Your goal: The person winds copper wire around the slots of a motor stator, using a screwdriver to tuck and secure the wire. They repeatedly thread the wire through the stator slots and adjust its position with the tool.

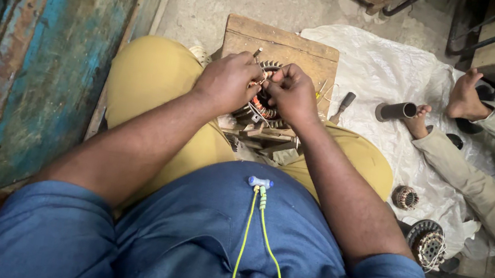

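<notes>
Round motor stator (261, 98) on a wooden block (281, 47), just past the knees, mostly covered by both hands. Dark ring of metal with slotted inner teeth, copper-coloured windings in the middle, thin pale wire ends sticking out near the top. Left hand (228, 80) curled over the stator's left edge, fingers pressed together and pinching a wire end at the top. Right hand (293, 92) curled over the right edge, fingertips closed on the same bundle of wire, knuckles nearly touching the left hand. Small wooden offcuts (267, 137) stacked under the stator's near side. Dark-handled tool (342, 106) lying just right of the block on a white plastic sheet (382, 68). Grey pipe piece (397, 110) farther right, beside another person's bare foot (467, 93). Smaller wound cores (406, 197) well apart on the sheet's near edge.
</notes>
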